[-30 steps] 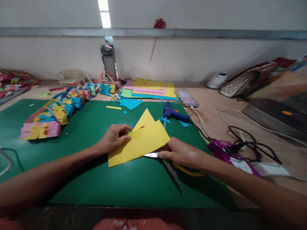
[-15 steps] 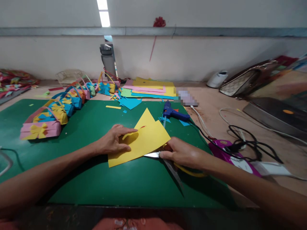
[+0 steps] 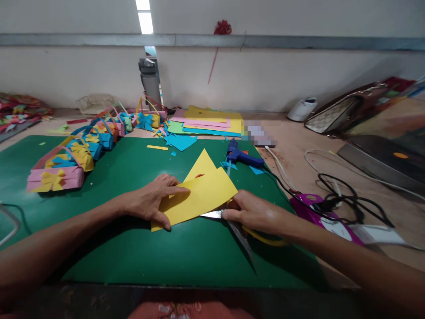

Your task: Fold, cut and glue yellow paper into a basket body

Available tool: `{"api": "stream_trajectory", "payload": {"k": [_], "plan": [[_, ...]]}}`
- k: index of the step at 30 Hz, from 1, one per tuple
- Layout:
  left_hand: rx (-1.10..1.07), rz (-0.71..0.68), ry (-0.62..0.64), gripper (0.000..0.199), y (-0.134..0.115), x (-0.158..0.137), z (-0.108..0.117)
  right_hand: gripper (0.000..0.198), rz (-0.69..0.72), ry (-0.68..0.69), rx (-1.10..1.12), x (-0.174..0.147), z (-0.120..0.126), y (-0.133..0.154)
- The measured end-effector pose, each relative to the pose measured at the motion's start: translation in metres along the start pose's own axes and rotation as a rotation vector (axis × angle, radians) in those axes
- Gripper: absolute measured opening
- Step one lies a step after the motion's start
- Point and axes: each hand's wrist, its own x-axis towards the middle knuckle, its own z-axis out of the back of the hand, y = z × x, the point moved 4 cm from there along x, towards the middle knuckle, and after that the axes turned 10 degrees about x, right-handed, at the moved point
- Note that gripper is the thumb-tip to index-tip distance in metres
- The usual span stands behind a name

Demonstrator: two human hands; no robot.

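A folded sheet of yellow paper (image 3: 202, 197) lies at a slant over the green mat, one pointed corner sticking up behind. My left hand (image 3: 161, 199) holds its left end, thumb at the near edge and index finger along the top. At the right end, my right hand (image 3: 254, 212) is closed around a pair of scissors (image 3: 244, 243) with a yellow handle. The scissor blades are spread: one reaches under the paper's near edge, the other points toward me. Fingers of the right hand meet the paper's right corner; whether they grip it is hidden.
A blue glue gun (image 3: 244, 157) lies behind the paper, its cord running to a purple power strip (image 3: 318, 217). Small paper baskets (image 3: 56, 177) line the left. Stacked coloured sheets (image 3: 209, 122) and a grey bottle (image 3: 150, 84) stand at the back.
My left hand has shifted slightly left and spread, its thumb moving down to the paper's near edge. The right hand and scissors stay about where they were.
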Motion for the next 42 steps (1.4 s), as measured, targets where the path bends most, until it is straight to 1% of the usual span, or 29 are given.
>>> {"api": "stream_trajectory", "payload": {"k": [6, 8, 10, 11, 14, 16, 19, 21, 26, 31, 33, 35, 37, 40, 42], "plan": [[0.042, 0.004, 0.034, 0.085, -0.0027, -0.0006, 0.0018, 0.024, -0.030, 0.007, 0.028, -0.0014, -0.0004, 0.0005], [0.059, 0.003, 0.041, 0.084, -0.0031, -0.0004, 0.0021, 0.017, -0.020, 0.009, 0.064, -0.0014, -0.0012, 0.0006], [0.070, 0.003, 0.040, 0.083, -0.0032, -0.0001, 0.0024, 0.004, 0.025, 0.015, 0.107, -0.0010, -0.0021, 0.0014], [0.074, 0.003, 0.041, 0.083, -0.0032, 0.0001, 0.0026, 0.005, 0.048, 0.021, 0.122, -0.0007, -0.0026, 0.0017], [0.086, 0.008, 0.048, 0.085, -0.0034, 0.0008, 0.0030, 0.016, 0.081, 0.043, 0.145, 0.0000, -0.0039, 0.0009], [0.096, 0.008, 0.056, 0.085, -0.0035, 0.0013, 0.0032, 0.016, 0.080, 0.045, 0.150, 0.0003, -0.0042, -0.0004], [0.102, 0.003, 0.051, 0.087, -0.0031, 0.0018, 0.0032, 0.011, 0.063, 0.026, 0.137, 0.0003, -0.0034, -0.0036], [0.104, -0.003, 0.038, 0.087, -0.0026, 0.0018, 0.0031, 0.013, 0.046, 0.019, 0.118, -0.0001, -0.0026, -0.0064], [0.100, -0.001, 0.033, 0.087, -0.0018, 0.0021, 0.0028, 0.031, 0.121, 0.055, 0.104, -0.0016, -0.0027, -0.0069], [0.103, -0.009, 0.034, 0.089, -0.0025, 0.0022, 0.0033, 0.041, 0.141, 0.070, 0.116, -0.0008, -0.0058, -0.0016], [0.105, -0.006, 0.036, 0.090, -0.0024, 0.0021, 0.0031, 0.041, 0.127, 0.060, 0.114, -0.0007, -0.0060, -0.0011], [0.102, 0.000, 0.039, 0.090, -0.0021, 0.0020, 0.0027, 0.039, 0.081, 0.011, 0.082, -0.0011, -0.0038, -0.0036], [0.094, 0.002, 0.035, 0.089, -0.0016, 0.0018, 0.0025, 0.037, 0.088, -0.014, 0.064, -0.0021, -0.0020, -0.0045], [0.087, -0.003, 0.023, 0.087, -0.0010, 0.0014, 0.0022, 0.036, 0.174, 0.067, 0.109, -0.0033, -0.0049, -0.0005], [0.084, -0.007, 0.014, 0.087, -0.0008, 0.0012, 0.0022, 0.035, 0.188, 0.091, 0.113, -0.0033, -0.0070, 0.0022]]}}
